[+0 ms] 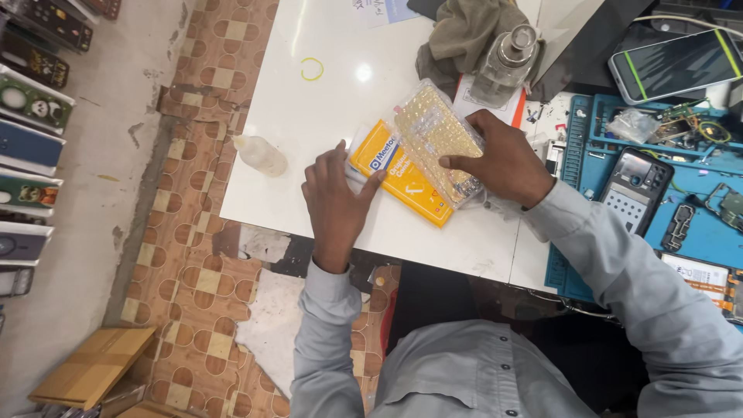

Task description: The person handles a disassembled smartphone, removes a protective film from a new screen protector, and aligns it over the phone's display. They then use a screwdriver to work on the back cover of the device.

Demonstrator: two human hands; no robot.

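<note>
Yellow packet (pixel 398 176) lies flat near the white table's (pixel 309 124) front edge, left hand (pixel 334 203) pressing its 9 o'clock end, fingers spread. Right hand (pixel 499 159) grasps a clear studded phone case (pixel 435 139) over it. That case could slip and knock the small bottle (pixel 261 155) nearby.

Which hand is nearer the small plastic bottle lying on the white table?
Left. The left hand lies just right of the bottle; the right hand is farther right, on the clear beaded case.
</note>
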